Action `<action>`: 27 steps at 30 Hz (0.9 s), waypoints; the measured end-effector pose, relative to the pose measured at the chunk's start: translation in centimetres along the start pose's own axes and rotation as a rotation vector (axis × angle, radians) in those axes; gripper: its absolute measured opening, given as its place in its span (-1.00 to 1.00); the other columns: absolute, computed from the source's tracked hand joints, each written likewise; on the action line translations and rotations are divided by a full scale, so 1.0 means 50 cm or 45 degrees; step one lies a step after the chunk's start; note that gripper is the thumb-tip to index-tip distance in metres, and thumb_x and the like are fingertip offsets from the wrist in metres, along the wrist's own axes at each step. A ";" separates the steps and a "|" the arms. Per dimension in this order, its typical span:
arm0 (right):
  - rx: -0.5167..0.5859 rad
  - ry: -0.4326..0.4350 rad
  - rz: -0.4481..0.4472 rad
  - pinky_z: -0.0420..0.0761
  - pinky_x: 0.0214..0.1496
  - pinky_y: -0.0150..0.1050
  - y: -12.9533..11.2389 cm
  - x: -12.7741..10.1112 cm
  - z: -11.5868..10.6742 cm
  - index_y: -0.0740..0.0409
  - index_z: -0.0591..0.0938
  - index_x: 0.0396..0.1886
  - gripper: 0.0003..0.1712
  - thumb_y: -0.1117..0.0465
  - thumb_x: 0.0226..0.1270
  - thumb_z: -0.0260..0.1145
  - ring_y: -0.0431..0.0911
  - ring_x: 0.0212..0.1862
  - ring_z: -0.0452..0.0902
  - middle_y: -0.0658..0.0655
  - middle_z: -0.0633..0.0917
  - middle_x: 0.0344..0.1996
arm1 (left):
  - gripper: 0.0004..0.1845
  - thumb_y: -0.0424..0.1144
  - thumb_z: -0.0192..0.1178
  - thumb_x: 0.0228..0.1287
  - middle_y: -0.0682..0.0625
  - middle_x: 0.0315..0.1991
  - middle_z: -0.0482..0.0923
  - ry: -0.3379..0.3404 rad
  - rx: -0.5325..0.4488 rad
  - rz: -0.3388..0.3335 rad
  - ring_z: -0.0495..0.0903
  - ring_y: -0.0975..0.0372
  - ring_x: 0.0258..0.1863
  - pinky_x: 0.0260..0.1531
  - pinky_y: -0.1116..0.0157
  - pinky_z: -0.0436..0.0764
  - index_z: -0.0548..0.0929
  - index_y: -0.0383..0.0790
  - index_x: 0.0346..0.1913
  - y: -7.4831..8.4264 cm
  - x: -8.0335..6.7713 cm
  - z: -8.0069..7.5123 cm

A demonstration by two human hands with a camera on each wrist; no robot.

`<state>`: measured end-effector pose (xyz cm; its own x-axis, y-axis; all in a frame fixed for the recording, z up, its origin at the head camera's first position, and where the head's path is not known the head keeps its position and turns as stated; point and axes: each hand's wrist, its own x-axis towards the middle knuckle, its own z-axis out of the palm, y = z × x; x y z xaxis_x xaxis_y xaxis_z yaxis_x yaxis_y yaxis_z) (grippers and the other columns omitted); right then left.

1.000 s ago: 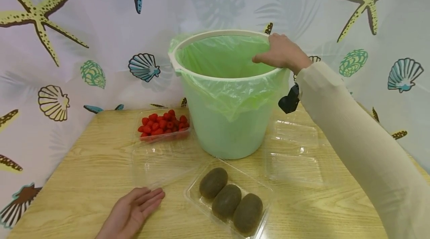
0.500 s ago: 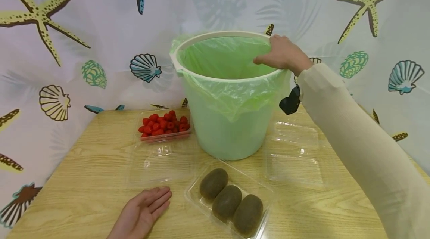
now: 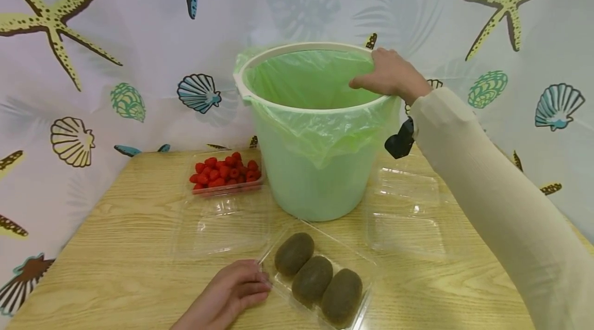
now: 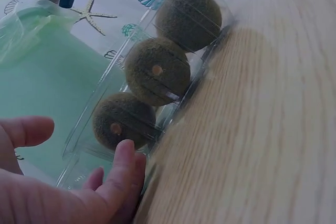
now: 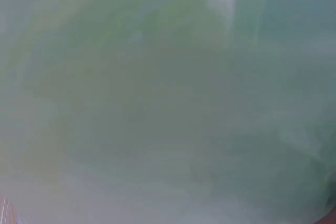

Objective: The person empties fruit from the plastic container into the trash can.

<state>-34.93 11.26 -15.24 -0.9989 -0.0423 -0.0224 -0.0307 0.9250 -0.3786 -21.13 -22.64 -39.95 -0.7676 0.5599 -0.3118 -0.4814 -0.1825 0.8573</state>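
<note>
My left hand (image 3: 234,291) reaches the near left corner of a clear plastic container (image 3: 264,260) that holds three brown kiwis (image 3: 313,279). In the left wrist view its fingers (image 4: 118,182) are extended against the container's end, below the nearest kiwi (image 4: 123,121), and the thumb stands well apart. My right hand (image 3: 392,75) grips the right rim of a light green trash bin (image 3: 320,175), its thumb over the inside. A green plastic bag (image 3: 320,134) lines the bin and folds over the rim. The right wrist view shows mostly blurred green.
Left of the bin, a clear container of raspberries (image 3: 225,171) stands with its lid side (image 3: 227,227) lying open toward me. Another open clear container (image 3: 408,232) lies on the wooden table (image 3: 116,247) to the right. A patterned cloth (image 3: 153,51) hangs behind.
My left hand has moved right from the table to the corner of the kiwi container. My right hand stays on the bin's rim.
</note>
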 end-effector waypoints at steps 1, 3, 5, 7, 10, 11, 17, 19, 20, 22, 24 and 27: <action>-0.005 0.000 -0.004 0.07 0.46 0.14 0.000 0.000 0.000 0.29 -0.16 0.51 0.03 -0.13 0.31 0.10 0.22 0.51 -0.16 0.31 -0.12 0.51 | -0.84 -0.24 -0.06 0.45 0.08 -0.29 0.58 0.013 0.006 -0.007 0.60 0.30 -0.22 -0.09 0.35 0.62 0.54 -0.09 -0.24 0.000 0.001 0.003; -0.021 -0.002 -0.011 0.05 0.47 0.14 -0.001 0.001 -0.002 0.30 -0.16 0.51 0.03 -0.13 0.31 0.10 0.21 0.51 -0.19 0.32 -0.13 0.51 | -0.88 -0.24 -0.03 0.45 0.08 -0.32 0.57 0.046 0.022 -0.024 0.60 0.31 -0.25 -0.12 0.36 0.63 0.51 -0.09 -0.25 -0.001 0.005 0.008; -0.037 -0.001 -0.017 0.02 0.48 0.13 -0.002 0.002 -0.003 0.31 -0.17 0.51 0.03 -0.13 0.31 0.09 0.21 0.52 -0.22 0.33 -0.14 0.51 | -0.89 -0.24 -0.02 0.45 0.07 -0.33 0.55 0.060 0.051 -0.029 0.60 0.32 -0.28 -0.16 0.39 0.63 0.49 -0.09 -0.27 -0.001 0.008 0.010; -0.040 -0.002 -0.017 0.02 0.48 0.13 -0.002 0.002 -0.004 0.32 -0.17 0.51 0.03 -0.13 0.31 0.09 0.21 0.52 -0.22 0.34 -0.15 0.51 | -0.88 -0.24 -0.01 0.44 0.08 -0.36 0.54 0.064 0.093 -0.026 0.59 0.33 -0.31 -0.22 0.41 0.63 0.48 -0.08 -0.30 -0.001 0.011 0.011; -0.038 -0.004 -0.015 0.03 0.48 0.14 -0.001 0.002 -0.004 0.32 -0.17 0.51 0.03 -0.13 0.31 0.09 0.22 0.51 -0.21 0.34 -0.14 0.51 | -0.85 -0.26 -0.02 0.44 0.11 -0.40 0.52 0.068 0.167 -0.017 0.57 0.36 -0.36 -0.30 0.44 0.61 0.46 -0.06 -0.35 0.000 0.012 0.012; -0.035 -0.007 -0.012 0.03 0.48 0.14 -0.001 0.002 -0.003 0.31 -0.18 0.51 0.04 -0.13 0.31 0.09 0.22 0.51 -0.21 0.33 -0.15 0.51 | -0.84 -0.26 -0.01 0.44 0.12 -0.41 0.51 0.074 0.190 -0.013 0.55 0.37 -0.38 -0.33 0.45 0.60 0.46 -0.05 -0.36 0.000 0.012 0.013; -0.026 -0.008 0.006 0.07 0.46 0.15 0.001 0.003 -0.002 0.29 -0.18 0.51 0.04 -0.15 0.31 0.10 0.21 0.51 -0.20 0.32 -0.15 0.51 | -0.78 -0.25 0.08 0.36 0.17 -0.43 0.47 0.182 0.261 -0.020 0.47 0.38 -0.41 -0.30 0.43 0.56 0.49 -0.01 -0.49 0.005 0.010 0.019; -0.029 -0.005 0.003 0.07 0.46 0.15 0.001 0.003 -0.002 0.29 -0.17 0.51 0.04 -0.15 0.31 0.10 0.21 0.51 -0.19 0.32 -0.13 0.51 | -0.76 -0.25 0.08 0.36 0.19 -0.40 0.48 0.187 0.239 -0.009 0.47 0.39 -0.37 -0.24 0.41 0.57 0.50 -0.01 -0.52 0.007 0.009 0.021; -0.029 -0.003 0.001 0.07 0.46 0.15 0.001 0.003 -0.002 0.29 -0.16 0.51 0.03 -0.14 0.31 0.10 0.21 0.51 -0.18 0.33 -0.12 0.51 | -0.75 -0.26 0.07 0.36 0.20 -0.39 0.49 0.182 0.213 -0.009 0.49 0.41 -0.37 -0.23 0.41 0.59 0.51 0.00 -0.53 0.007 0.009 0.022; -0.030 -0.002 -0.004 0.08 0.46 0.15 0.001 0.003 -0.002 0.30 -0.15 0.51 0.03 -0.14 0.31 0.10 0.22 0.51 -0.16 0.33 -0.11 0.50 | -0.72 -0.27 0.05 0.36 0.19 -0.35 0.53 0.153 0.149 0.000 0.52 0.41 -0.34 -0.20 0.37 0.61 0.53 0.00 -0.54 0.007 0.007 0.023; -0.031 -0.001 -0.006 0.08 0.46 0.15 0.000 0.003 -0.002 0.30 -0.15 0.51 0.03 -0.13 0.30 0.10 0.22 0.50 -0.15 0.33 -0.11 0.50 | -0.71 -0.28 0.03 0.37 0.15 -0.30 0.55 0.107 0.074 0.002 0.56 0.39 -0.30 -0.17 0.31 0.64 0.55 0.00 -0.54 0.008 0.006 0.024; -0.029 -0.003 -0.005 0.10 0.45 0.15 -0.001 0.003 -0.002 0.31 -0.14 0.51 0.03 -0.13 0.31 0.10 0.23 0.50 -0.13 0.34 -0.10 0.50 | -0.73 -0.31 -0.01 0.36 0.07 -0.25 0.57 0.063 -0.035 -0.019 0.61 0.30 -0.22 -0.13 0.24 0.64 0.55 -0.04 -0.51 0.008 0.007 0.025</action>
<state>-35.06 11.27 -15.12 -0.9986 -0.0469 -0.0229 -0.0356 0.9332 -0.3576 -21.05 -21.53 -39.22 -0.7797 0.5224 -0.3452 -0.5042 -0.1969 0.8409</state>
